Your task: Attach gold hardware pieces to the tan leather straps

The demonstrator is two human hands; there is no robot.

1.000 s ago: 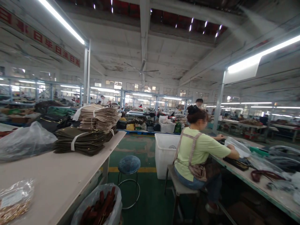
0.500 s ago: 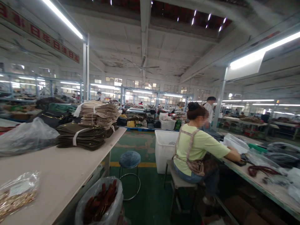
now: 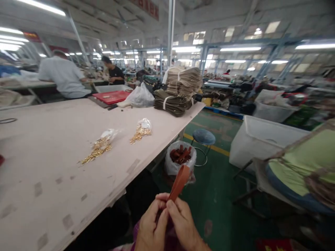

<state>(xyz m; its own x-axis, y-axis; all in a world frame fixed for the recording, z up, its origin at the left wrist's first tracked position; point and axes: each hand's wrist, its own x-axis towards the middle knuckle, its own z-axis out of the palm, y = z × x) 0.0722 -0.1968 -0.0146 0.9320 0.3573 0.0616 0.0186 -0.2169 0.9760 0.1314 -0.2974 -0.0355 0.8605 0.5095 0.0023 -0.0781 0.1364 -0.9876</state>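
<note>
A reddish-brown strap (image 3: 180, 181), folded into a loop, stands up from between my two hands beside the table's near edge. My left hand (image 3: 153, 223) pinches its lower end, fingers bent. Close against it, my right hand (image 3: 181, 221) grips the same strap with the thumb on its face. The strap's lower ends are hidden inside my fingers. Beyond the loop, on the floor, a clear plastic bag (image 3: 180, 167) holds several similar brown straps (image 3: 180, 154).
On the pale table (image 3: 52, 132) lie two spilled bags of gold metal fittings (image 3: 98, 148), a red sheet (image 3: 112, 97) and bundled stacks of panels (image 3: 183, 82). A blue stool (image 3: 204, 137) and a white bin (image 3: 261, 139) stand rightward. A co-worker in light green (image 3: 295, 160) sits at right.
The view has swung left and down. My hands with the looped strap now show at the bottom. The co-worker in green has shifted to the right edge of the view.
</note>
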